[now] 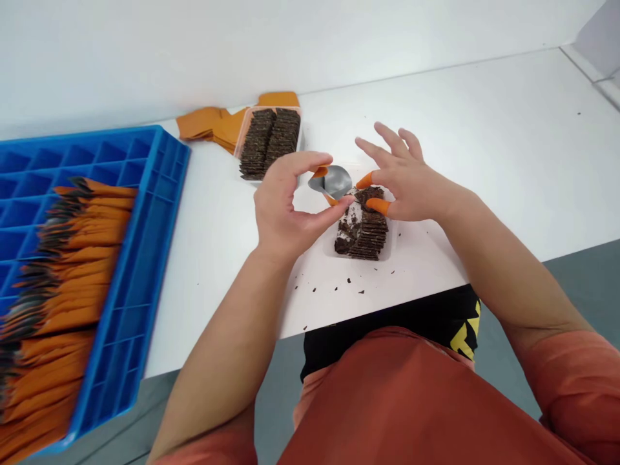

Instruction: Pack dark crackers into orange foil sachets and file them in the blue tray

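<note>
My left hand (285, 203) is closed on a small orange pouch (338, 183), held by its edges between thumb and fingers. The pouch's mouth gapes toward me and shows a silver lining. Orange covers sit on the thumb and index finger of my right hand (404, 184). These two fingers pinch at dark brown flaky pieces (371, 194) at the far end of a clear plastic tray (385, 257). The other right fingers are spread. In that tray a row of thin dark brown slices (372, 236) stands on the right; loose crumbs lie on the left.
A second tray (301, 139) with two full rows of dark slices stands farther back, beside flat orange pouches (208, 123). At left is a blue divided crate (159, 194) with many filled orange pouches (92, 258). Dark crumbs (349, 280) dot the white table (484, 129).
</note>
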Motion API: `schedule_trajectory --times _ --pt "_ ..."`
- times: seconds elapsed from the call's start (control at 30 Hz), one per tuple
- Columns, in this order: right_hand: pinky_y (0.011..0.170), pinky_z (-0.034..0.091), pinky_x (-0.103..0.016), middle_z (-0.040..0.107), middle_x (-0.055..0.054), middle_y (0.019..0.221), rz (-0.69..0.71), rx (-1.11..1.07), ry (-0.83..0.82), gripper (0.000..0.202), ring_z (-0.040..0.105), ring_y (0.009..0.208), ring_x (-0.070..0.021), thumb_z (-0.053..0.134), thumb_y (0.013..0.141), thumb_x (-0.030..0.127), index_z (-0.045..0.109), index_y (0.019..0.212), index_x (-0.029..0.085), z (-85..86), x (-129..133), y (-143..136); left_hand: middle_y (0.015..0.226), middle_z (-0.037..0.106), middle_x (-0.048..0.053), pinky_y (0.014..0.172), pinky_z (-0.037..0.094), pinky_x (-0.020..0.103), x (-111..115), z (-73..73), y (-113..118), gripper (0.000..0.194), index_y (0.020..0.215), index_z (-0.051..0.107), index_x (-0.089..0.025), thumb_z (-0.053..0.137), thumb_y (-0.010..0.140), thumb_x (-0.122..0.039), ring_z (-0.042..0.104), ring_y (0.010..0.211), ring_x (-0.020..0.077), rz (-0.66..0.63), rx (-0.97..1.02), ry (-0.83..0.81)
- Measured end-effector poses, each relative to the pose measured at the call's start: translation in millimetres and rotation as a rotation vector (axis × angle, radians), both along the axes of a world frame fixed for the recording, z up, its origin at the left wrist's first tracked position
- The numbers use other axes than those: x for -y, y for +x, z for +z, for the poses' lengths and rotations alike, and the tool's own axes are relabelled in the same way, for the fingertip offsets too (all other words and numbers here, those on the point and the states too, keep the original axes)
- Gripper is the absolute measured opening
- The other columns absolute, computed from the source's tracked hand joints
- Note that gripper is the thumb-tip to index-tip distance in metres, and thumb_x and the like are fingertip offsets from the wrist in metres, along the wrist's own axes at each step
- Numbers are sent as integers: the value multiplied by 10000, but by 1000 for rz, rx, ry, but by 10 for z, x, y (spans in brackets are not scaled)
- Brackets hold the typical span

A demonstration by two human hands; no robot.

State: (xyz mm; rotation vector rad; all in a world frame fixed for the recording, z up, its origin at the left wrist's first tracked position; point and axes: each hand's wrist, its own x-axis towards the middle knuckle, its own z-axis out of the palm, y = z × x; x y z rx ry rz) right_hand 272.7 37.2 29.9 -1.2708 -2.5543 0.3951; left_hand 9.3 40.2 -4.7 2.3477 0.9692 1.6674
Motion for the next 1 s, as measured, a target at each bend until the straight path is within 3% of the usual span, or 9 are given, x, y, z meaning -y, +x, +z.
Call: schedule_trajectory --times 0.1,0.2,0.4,0.6,0.77,0.9,1.0 --pt "1403 2 -905 336 -35 1898 -25 57 -44 318 72 1800 -541 783 935 393 860 1215 262 -3 -5 -20 1190 830 65 923 718 477 31 54 5 617 1342 751 -300 993 816 -514 802 1045 277 -47 -17 76" --pt "1417 23 -881 359 -118 1884 -46 146 -97 372 83 1802 -533 791 925 419 860 1238 230 61 30 -70 1156 836 74 936 704 447 106 120 14 550 1345 740 -260 969 867 -406 811 1022 253 -61 -67 38" --pt "1443 157 -805 558 -207 1739 -98 145 -146 455 216 1787 -503 831 884 521 825 1203 196 113 91 -138 1174 838 88 962 702 449 185 136 36 514 1339 725 -287 952 883 -351 827 1047 268 -117 -81 -40" --pt "1375 315 -788 751 -132 1509 -74 -101 -17 148 431 1699 -479 816 906 370 767 901 230 37 62 -100 1140 842 91 928 709 462 167 120 56 479 1336 704 -276 914 915 -369 828 1022 272 -93 -116 -16" --pt "1336 324 -790 845 -88 1301 -25 -467 -1 134 595 1566 -470 851 830 301 735 785 254 -66 12 -96 1159 840 92 933 699 420 148 104 61 499 1348 689 -253 920 925 -382 827 1032 250 -60 -108 44" --pt "1305 398 -720 845 -94 1245 -99 -633 -2 160 636 1499 -435 873 809 386 760 793 274 -81 -11 -128 1126 841 84 910 697 389 143 100 69 482 1338 684 -233 903 949 -416 828 1003 234 -21 -110 84" --pt "1198 507 -663 824 -101 1184 -222 -792 -73 314 736 1254 -365 893 809 540 741 813 266 -51 -30 -140 1116 838 85 898 695 372 144 102 66 446 1323 686 -227 883 970 -418 828 988 225 -5 -99 97"
